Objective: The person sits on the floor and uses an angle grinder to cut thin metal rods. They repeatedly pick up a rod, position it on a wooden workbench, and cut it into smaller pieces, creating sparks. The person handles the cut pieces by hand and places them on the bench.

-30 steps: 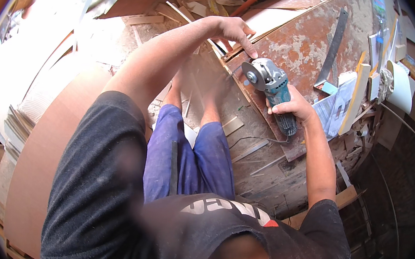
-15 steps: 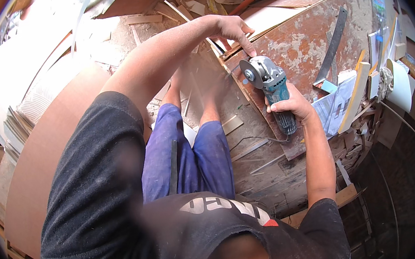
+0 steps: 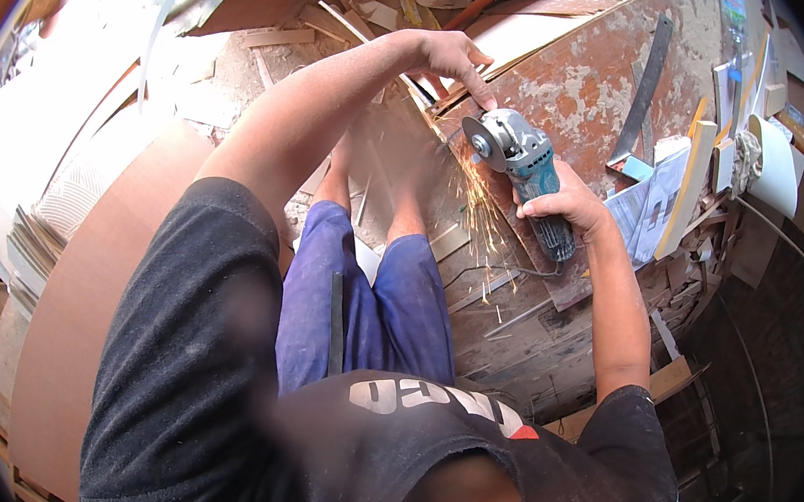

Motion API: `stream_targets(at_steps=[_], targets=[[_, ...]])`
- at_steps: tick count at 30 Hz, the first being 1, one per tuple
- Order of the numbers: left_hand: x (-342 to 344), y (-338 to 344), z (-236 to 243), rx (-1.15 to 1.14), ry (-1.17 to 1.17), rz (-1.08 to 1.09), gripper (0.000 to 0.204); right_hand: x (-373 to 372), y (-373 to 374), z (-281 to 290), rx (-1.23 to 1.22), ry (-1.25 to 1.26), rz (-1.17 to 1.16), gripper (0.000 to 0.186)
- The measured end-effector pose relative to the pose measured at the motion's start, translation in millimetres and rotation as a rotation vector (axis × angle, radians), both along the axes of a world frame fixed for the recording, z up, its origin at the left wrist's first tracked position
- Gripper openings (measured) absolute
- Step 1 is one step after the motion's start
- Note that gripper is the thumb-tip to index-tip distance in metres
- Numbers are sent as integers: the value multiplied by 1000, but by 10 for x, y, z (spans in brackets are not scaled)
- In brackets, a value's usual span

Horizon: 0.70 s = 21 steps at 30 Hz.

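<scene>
My right hand (image 3: 567, 204) is wrapped round the teal and black body of an angle grinder (image 3: 538, 178). The grinder's thin disc (image 3: 486, 144) is at the near left edge of a worn brown board (image 3: 590, 88), and orange sparks (image 3: 482, 206) spray down from it. My left hand (image 3: 453, 60) reaches across from the left, bent over the board's corner. One finger points down and ends right by the grinder's head. Its other fingers are curled and partly hidden, so what they hold does not show.
A dark flat metal bar (image 3: 642, 83) lies on the board. Boards and offcuts (image 3: 682, 190) lean at the right, with a plastic bottle (image 3: 734, 6) behind them. A large curved brown panel (image 3: 101, 290) stands at left. Wood scraps (image 3: 449, 241) litter the floor near my bare feet.
Sparks now fly from the grinder's disc, where none showed before. The grinder and both hands have hardly moved.
</scene>
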<state>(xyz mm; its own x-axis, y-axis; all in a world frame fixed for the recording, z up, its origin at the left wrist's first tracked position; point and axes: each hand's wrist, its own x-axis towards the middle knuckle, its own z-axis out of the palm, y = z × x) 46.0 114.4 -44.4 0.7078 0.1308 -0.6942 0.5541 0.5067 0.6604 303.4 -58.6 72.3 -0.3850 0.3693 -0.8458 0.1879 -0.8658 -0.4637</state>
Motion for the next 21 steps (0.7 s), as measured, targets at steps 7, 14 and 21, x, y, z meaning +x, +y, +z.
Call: stream_targets(at_steps=[7, 14, 21], targets=[[0, -7, -32, -7, 2, 9, 117, -40, 10, 43, -9, -36, -9, 69], [-8, 0, 1, -28, -7, 5, 118, -62, 16, 66, 34, -41, -15, 68], [-6, -5, 11, 21, -16, 2, 118, 136, -109, -16, 31, 32, -13, 66]])
